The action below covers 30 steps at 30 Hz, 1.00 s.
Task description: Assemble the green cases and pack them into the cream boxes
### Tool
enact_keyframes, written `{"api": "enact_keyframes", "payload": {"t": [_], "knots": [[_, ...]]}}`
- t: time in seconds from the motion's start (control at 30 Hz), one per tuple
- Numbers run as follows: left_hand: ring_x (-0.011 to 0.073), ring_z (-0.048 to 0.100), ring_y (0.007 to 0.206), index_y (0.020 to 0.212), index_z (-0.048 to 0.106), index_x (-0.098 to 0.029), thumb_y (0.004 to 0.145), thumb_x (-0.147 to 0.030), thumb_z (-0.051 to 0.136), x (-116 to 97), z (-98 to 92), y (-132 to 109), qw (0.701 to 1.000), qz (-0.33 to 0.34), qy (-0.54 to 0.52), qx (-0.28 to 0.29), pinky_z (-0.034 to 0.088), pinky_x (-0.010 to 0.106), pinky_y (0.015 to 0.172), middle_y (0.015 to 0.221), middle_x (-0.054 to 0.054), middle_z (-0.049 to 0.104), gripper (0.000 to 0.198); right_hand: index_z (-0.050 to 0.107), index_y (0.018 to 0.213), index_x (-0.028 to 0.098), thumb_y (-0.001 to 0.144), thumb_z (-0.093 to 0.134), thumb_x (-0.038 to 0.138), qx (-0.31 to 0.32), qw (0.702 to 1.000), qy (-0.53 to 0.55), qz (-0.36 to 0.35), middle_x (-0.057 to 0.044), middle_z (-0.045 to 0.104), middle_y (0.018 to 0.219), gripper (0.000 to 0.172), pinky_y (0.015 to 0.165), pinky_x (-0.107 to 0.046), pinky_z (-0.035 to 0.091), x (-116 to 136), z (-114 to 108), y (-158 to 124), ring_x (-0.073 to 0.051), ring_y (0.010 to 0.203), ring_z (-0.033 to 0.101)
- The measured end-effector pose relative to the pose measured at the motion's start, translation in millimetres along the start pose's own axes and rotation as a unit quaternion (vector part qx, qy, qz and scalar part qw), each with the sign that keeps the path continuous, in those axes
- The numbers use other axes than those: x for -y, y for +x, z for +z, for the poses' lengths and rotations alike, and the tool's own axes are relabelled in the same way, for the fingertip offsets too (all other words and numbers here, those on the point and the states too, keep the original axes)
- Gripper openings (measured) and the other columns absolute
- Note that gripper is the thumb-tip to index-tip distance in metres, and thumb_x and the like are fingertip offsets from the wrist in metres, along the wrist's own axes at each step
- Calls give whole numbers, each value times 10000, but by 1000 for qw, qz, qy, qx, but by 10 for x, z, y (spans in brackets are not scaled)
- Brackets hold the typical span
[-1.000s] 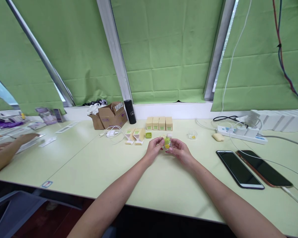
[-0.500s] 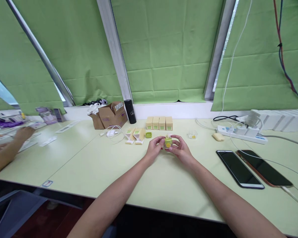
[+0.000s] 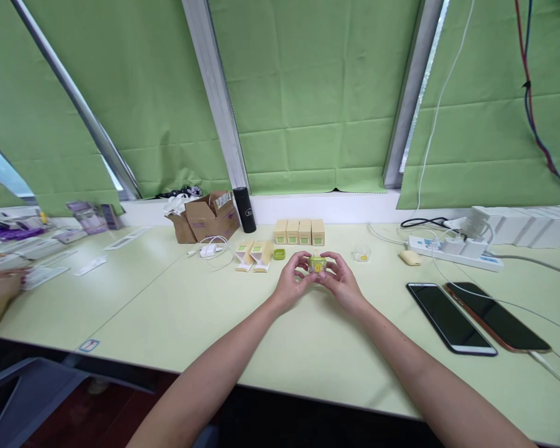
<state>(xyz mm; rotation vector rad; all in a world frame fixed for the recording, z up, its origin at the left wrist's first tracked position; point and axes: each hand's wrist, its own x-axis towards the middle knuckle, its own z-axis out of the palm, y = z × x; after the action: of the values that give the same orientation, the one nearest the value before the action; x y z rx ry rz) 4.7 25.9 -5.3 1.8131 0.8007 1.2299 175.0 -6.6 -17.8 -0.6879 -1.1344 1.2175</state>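
Note:
Between both my hands is a small green and clear case with a yellow round mark on its front. My left hand grips it from the left, fingers curled at its side and thumb at the lower front. From the right, my right hand pinches it with thumb and fingers. A small green open case part lies left of my hands. A clear case part with a yellow mark lies to the right. Two opened yellow cartons lie beyond the green part.
Several small tan boxes stand in a row behind. Cardboard box and black bottle are at the back left. Two phones, a power strip and cables occupy the right. Another person's hand is at far left.
The case in my hands has turned and now looks wider, with its yellow mark facing me. My left fingers and thumb have shifted around it. The other person's hand has moved left and down.

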Motion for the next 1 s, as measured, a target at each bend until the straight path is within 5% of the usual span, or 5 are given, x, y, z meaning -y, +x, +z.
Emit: {"api": "enact_keyframes", "payload": {"t": [0.33,0.6,0.77,1.0], "knots": [[194,624,1025,1233,624,-225,823,-347,796,-26,7,19,1000,-4,9,-20,482,280,802,1157,84,692,461,596,1197,298,764,869,447,-5,999,-31,-6,-40,737,1101,533,977,-438,577,79,-5,4,-222,958,742],[198,635,1022,1330,562,-233,841,-369,789,-39,6,-13,999,35,18,-36,490,299,831,1074,74,686,556,640,1237,289,795,819,415,-5,990,133,54,-61,775,1044,493,975,-514,578,47,-27,24,-259,932,755],[202,678,1023,1260,585,-216,934,-377,677,-51,10,-26,998,44,7,-43,493,313,855,1052,79,690,375,666,1150,283,846,717,391,-10,982,181,58,-91,787,1065,327,946,-548,587,-44,-130,62,-270,890,763],[203,681,1006,1169,623,-203,957,-382,637,-40,5,-22,997,34,35,-64,485,312,848,1014,77,706,278,668,1147,257,829,711,384,-17,977,202,69,-106,799,1038,345,914,-524,589,-14,-127,58,-261,831,754]]}}
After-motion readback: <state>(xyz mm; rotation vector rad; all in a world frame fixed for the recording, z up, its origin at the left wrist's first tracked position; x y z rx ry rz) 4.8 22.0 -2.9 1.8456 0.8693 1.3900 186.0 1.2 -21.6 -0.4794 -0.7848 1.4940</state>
